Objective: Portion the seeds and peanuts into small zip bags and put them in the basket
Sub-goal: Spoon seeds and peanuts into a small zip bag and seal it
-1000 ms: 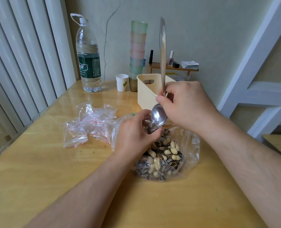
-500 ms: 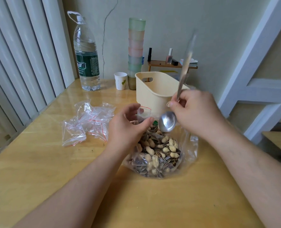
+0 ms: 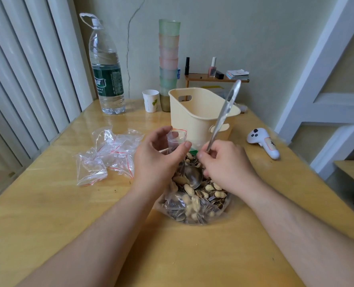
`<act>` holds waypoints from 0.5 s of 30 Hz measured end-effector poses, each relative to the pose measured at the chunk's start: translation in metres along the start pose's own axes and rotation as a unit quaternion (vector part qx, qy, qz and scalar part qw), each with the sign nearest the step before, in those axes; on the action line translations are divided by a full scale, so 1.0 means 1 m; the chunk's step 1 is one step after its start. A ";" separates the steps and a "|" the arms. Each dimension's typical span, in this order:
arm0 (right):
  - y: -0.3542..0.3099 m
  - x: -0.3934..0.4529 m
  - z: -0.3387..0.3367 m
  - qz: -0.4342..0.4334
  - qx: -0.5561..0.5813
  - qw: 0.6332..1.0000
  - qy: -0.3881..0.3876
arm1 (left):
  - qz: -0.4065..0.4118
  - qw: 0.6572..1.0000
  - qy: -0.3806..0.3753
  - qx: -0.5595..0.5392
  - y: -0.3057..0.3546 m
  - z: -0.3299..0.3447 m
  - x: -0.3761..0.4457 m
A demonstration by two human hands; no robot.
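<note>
head | left hand (image 3: 157,160) is pinching a small zip bag (image 3: 177,137) open | right hand (image 3: 225,164) is gripping a spoon (image 3: 221,119), bowl in the seeds and peanuts (image 3: 194,199) | basket (image 3: 192,117) is sitting at 12 o'clock on the worktop (image 3: 68,224)

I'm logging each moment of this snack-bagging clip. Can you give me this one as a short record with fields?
left hand: holds a small zip bag open above the big bag
right hand: grips the spoon by its handle
spoon bowl: down in the big bag of seeds and peanuts
basket: cream, just behind the hands; inside not visible
spare zip bags: loose pile left of the hands
table: also bears a water bottle, a paper cup, a white controller
</note>
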State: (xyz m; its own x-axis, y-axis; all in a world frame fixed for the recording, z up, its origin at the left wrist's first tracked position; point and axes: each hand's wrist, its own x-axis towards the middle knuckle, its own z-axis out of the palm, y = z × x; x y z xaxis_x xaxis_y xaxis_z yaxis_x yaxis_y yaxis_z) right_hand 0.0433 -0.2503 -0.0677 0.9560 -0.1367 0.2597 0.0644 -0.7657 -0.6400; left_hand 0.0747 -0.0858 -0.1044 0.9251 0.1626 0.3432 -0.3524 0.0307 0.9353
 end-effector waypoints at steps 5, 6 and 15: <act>0.007 0.012 -0.031 0.047 0.067 0.996 0.023 | 0.007 1.000 -0.005 0.009 0.002 -0.005 0.003; 0.006 0.013 -0.039 0.049 0.072 0.996 0.031 | 0.008 1.000 -0.009 0.017 0.001 -0.005 0.003; -0.031 0.025 -0.083 -0.047 0.010 0.990 0.135 | 0.043 0.992 -0.061 0.100 0.004 -0.002 -0.005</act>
State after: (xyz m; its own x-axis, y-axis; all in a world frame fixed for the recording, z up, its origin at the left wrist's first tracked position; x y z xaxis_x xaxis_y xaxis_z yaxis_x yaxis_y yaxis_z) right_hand 0.0418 -0.2824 0.0190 0.8348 -0.2298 0.5004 0.1583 -0.7702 -0.6178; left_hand 0.0685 -0.0843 -0.1026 0.9072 0.0359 0.4193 -0.4072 -0.1762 0.8962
